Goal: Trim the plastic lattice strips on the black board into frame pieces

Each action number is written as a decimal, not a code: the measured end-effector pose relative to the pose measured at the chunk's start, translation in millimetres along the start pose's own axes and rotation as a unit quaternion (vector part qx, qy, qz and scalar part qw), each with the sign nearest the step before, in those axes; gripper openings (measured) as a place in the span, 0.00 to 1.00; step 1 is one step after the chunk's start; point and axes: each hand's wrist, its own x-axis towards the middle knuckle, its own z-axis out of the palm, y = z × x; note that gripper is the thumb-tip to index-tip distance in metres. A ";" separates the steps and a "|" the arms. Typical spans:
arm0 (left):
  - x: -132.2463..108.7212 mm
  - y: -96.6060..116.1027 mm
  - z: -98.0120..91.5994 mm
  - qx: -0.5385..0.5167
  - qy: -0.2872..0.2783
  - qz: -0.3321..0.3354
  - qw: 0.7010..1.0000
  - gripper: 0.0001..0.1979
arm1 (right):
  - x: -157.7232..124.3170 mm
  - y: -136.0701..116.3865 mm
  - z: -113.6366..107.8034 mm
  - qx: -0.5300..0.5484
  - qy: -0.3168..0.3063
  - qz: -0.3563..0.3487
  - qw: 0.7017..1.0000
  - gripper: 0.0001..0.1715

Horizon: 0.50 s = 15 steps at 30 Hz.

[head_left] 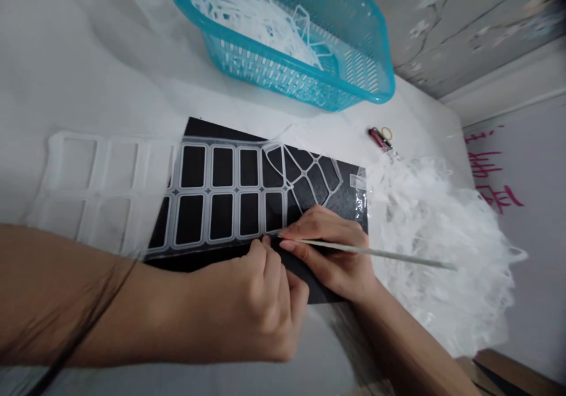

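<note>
A black mat lies on the white table with a long translucent lattice strip of rectangular windows across it. My left hand is curled, its fingertips pressing the strip's near edge against the mat. My right hand is closed in a pinch on a thin grey stick tool, whose tip meets the strip by my left fingertips. The strip's right end is pulled askew into slanted cells.
A teal plastic basket holding white lattice scraps stands at the back. A big heap of white scraps lies to the right. A small red object with a ring lies behind the heap. The strip's left end overhangs the mat.
</note>
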 end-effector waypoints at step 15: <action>-0.3 0.8 -0.1 0.003 0.008 0.004 1.000 0.10 | 0.7 -0.5 0.2 -0.006 0.002 0.001 1.000 0.12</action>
